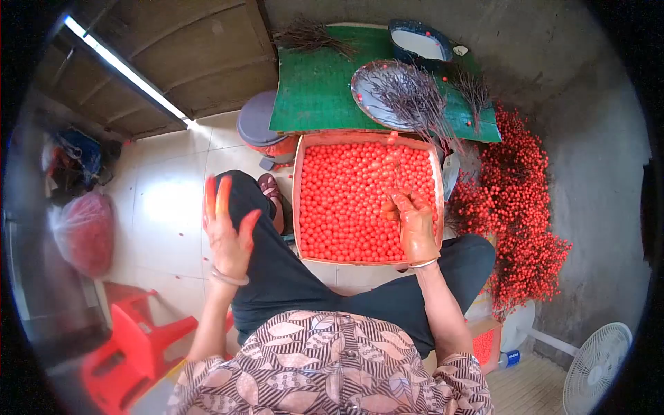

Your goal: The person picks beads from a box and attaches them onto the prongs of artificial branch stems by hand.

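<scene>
My left hand is raised over my left knee, its fingers apart and stained orange-red, with nothing in it. My right hand is over the right side of a shallow box filled with small round red balls. Its fingers are closed around a thin twig that points away from me. A few red balls show at the twig's far end; the part inside my fist is hidden.
Beyond the box, a green board carries a round tray, bare dark twigs and a dark basin. Red-berried branches are heaped at right. A fan, a lidded bin and a red plastic chair stand around me.
</scene>
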{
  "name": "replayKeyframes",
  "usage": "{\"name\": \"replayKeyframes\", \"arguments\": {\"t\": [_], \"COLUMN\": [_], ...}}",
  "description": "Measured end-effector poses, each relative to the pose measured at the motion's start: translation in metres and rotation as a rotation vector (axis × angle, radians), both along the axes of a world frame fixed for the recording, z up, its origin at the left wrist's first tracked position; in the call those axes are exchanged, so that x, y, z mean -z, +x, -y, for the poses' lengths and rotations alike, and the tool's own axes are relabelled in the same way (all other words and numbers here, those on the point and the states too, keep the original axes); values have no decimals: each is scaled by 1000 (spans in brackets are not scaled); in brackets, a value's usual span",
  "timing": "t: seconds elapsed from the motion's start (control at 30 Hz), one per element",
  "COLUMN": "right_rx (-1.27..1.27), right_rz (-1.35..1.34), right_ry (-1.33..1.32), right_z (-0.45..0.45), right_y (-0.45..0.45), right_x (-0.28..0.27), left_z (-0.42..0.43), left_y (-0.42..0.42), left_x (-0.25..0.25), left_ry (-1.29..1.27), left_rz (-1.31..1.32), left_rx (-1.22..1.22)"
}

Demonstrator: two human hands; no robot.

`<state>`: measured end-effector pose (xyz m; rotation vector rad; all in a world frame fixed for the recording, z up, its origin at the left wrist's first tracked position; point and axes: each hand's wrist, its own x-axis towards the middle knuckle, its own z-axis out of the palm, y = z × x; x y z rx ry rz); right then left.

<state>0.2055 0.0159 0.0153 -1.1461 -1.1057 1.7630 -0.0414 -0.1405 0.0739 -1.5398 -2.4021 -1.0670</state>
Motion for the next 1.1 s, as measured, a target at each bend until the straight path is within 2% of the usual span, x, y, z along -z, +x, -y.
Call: {"name": "replayKeyframes", "arguments": {"t": [0.07, 0.2, 0.33, 0.43, 0.57, 0.7, 0.77, 0.8, 0.93, 1.0, 1.1], "right_rx": [6, -33, -57, 36, -51, -19, -28, -40, -79, -122, -118], "right_rz": [27, 130, 110, 15, 90, -39, -54, -63, -100, -80, 99], "right_ry": [24, 59, 60, 14, 18, -17, -53, -35, -31, -46, 48], "right_z": [2, 4, 5, 10, 6, 5, 7, 8, 16, 16, 17], "right_y": [-2, -11, -12, -14, -7, -6, -8, -6, -9, -7, -10], "right_x": [2, -2, -1, 0, 4, 17, 19, 22, 27, 36, 47], "left_z": [19, 24, 21, 27, 23, 26, 30, 31, 41, 41, 44], "left_y": [-6, -7, -7, -7, -5, -12, -11, -13, -12, -12, -14], "left_x": [30, 36, 36, 34, 28, 37, 39, 39, 44, 47, 57], "left_ry": [-136, -254, -246, -255, -257, -220, -280, -221, -242, -290, -304], "left_rz": [-67, -100, -93, -75, -34, -67, -32, -47, -15, 43, -7], "left_rx": [-65, -129, -127, -127, -159, -132, -179, -157, -195, -218, -249]}}
